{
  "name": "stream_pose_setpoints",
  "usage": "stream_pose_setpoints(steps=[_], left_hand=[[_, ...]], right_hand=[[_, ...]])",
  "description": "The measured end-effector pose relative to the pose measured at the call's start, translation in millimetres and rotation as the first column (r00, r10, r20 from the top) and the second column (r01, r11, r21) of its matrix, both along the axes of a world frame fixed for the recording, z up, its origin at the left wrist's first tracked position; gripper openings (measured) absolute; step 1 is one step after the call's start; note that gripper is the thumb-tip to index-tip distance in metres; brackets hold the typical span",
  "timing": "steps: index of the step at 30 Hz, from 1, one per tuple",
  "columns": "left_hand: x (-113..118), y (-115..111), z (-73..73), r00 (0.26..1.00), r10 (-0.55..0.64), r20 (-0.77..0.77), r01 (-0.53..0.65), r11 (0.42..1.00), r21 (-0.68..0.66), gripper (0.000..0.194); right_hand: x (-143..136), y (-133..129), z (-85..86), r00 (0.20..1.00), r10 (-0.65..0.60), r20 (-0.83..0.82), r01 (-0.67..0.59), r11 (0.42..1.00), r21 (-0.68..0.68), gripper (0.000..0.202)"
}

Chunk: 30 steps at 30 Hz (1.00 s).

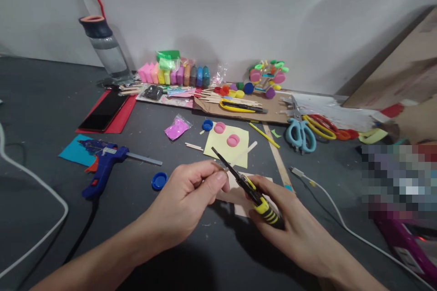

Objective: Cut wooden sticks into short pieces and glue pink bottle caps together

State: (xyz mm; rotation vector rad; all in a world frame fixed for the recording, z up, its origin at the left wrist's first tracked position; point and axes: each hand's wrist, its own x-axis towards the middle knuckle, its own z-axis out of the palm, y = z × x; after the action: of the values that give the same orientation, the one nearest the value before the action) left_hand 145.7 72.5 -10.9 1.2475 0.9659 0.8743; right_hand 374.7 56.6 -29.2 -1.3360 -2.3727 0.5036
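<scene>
My left hand [198, 186] is closed, with thumb and fingertips pinching the near end of a thin pale strip [248, 148]. The strip slants up and right over a yellow paper square [223, 151]. In my right hand [287, 218] is a black and yellow utility knife [264, 209], its dark blade pointing up and left. The blade crosses close to the left fingertips and the strip; whether it touches the strip I cannot tell. Beneath both hands lies a pale piece of card [246, 209]. Two pink bottle caps [233, 140] rest on the yellow paper.
A blue glue gun [104, 168] and a phone [104, 111] lie at left, near a water bottle [109, 50]. Blue-handled scissors [300, 132] and a white cable [327, 195] are at right. Clay packs [177, 75] and a second knife [242, 107] line the back.
</scene>
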Motion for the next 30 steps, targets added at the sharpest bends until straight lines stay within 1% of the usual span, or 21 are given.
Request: stream_pose_setpoints(steps=[2, 6, 10, 14, 16, 19, 22, 25, 30], left_hand=[[0.8, -0.6, 0.3, 1.0, 0.003, 0.019, -0.002, 1.0, -0.022, 0.028], [2.0, -1.4, 0.6, 1.0, 0.024, 0.006, -0.024, 0.999, -0.024, 0.028], [3.0, -2.0, -0.5, 0.999, 0.033, -0.029, -0.033, 0.999, -0.01, 0.029], [4.5, -2.2, -1.8, 0.999, 0.029, -0.024, -0.03, 0.999, -0.04, 0.03], [4.8, -2.2, -1.9, 0.997, 0.049, -0.053, -0.049, 0.999, 0.003, 0.028], [3.9, -2.7, -1.4, 0.978, 0.11, -0.176, -0.084, 0.985, 0.15, 0.025], [2.1, -3.3, -0.2, 0.95, 0.149, -0.276, -0.073, 0.961, 0.268, 0.027], [1.1, -3.0, 1.2, 0.956, 0.132, -0.264, -0.057, 0.96, 0.273, 0.03], [1.6, -2.1, 1.3, 0.967, 0.114, -0.227, -0.052, 0.963, 0.264, 0.029]], right_hand=[[-0.5, -0.9, -1.2, 1.0, 0.003, 0.009, -0.004, 0.999, 0.039, 0.04], [-1.8, -1.2, -2.8, 1.0, -0.012, 0.02, 0.01, 0.996, 0.091, 0.04], [-1.1, -1.2, -3.6, 0.999, -0.024, 0.023, 0.022, 0.996, 0.086, 0.04], [1.2, -2.1, -5.1, 0.999, -0.04, 0.019, 0.039, 0.998, 0.058, 0.043], [1.3, -2.0, -5.0, 0.999, -0.039, 0.007, 0.039, 0.999, 0.027, 0.045], [0.1, -0.8, -3.2, 0.999, -0.051, -0.012, 0.051, 0.998, -0.041, 0.047], [-1.1, 0.7, -0.6, 0.998, -0.061, -0.034, 0.057, 0.993, -0.099, 0.047], [-0.7, 1.3, 0.9, 0.998, -0.037, -0.044, 0.032, 0.993, -0.116, 0.047], [0.9, 0.4, 0.9, 0.999, -0.023, -0.029, 0.021, 0.997, -0.068, 0.045]])
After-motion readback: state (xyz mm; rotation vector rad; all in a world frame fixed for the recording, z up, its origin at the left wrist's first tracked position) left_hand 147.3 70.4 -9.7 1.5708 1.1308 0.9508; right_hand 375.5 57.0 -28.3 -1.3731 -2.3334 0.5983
